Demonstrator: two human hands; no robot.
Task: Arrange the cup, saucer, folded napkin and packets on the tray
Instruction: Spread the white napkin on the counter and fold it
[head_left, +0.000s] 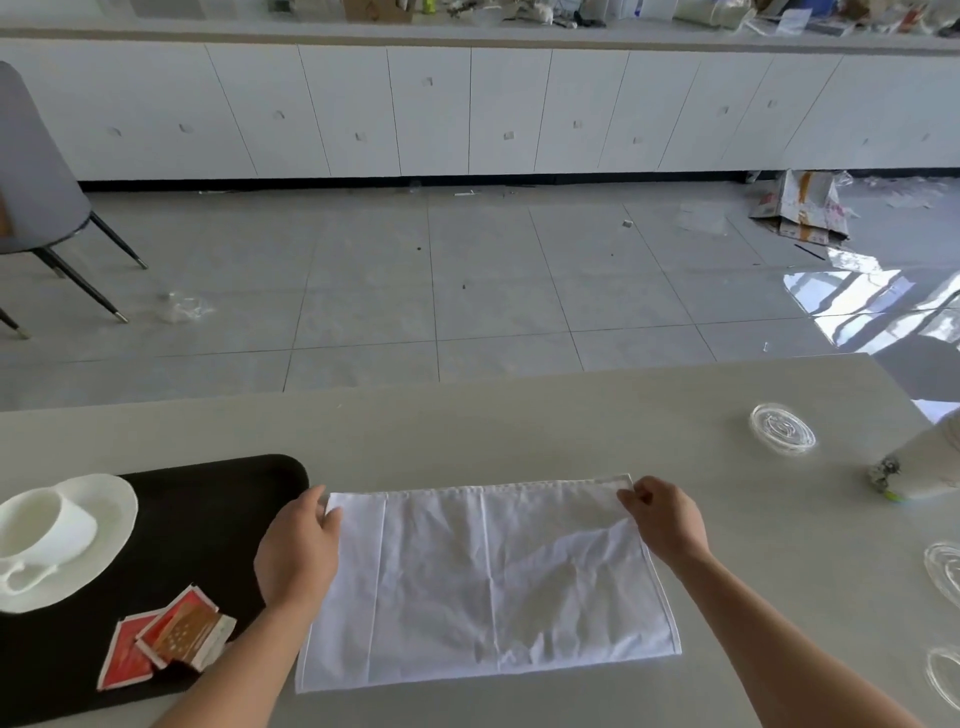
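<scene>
Napkin (488, 577) half-folded on table (519, 421); tray (218, 499) at 9 o'clock.

Cloth judged light, limp, crease-holding; best taken at corners. Far corners are pinched: left hand (298, 551) at 10 o'clock, right hand (665, 519) at 2 o'clock. On the tray the saucer (111, 504) is seen bearing the cup (36, 530), judged fragile; packets (166, 639) at 7 o'clock, judged light, slippery.

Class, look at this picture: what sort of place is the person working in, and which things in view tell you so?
Probably a workroom or lab rather than a home dining room: a long run of white cabinets under a cluttered counter, a tiled floor strewn with torn cardboard, and a plain grey table.
</scene>
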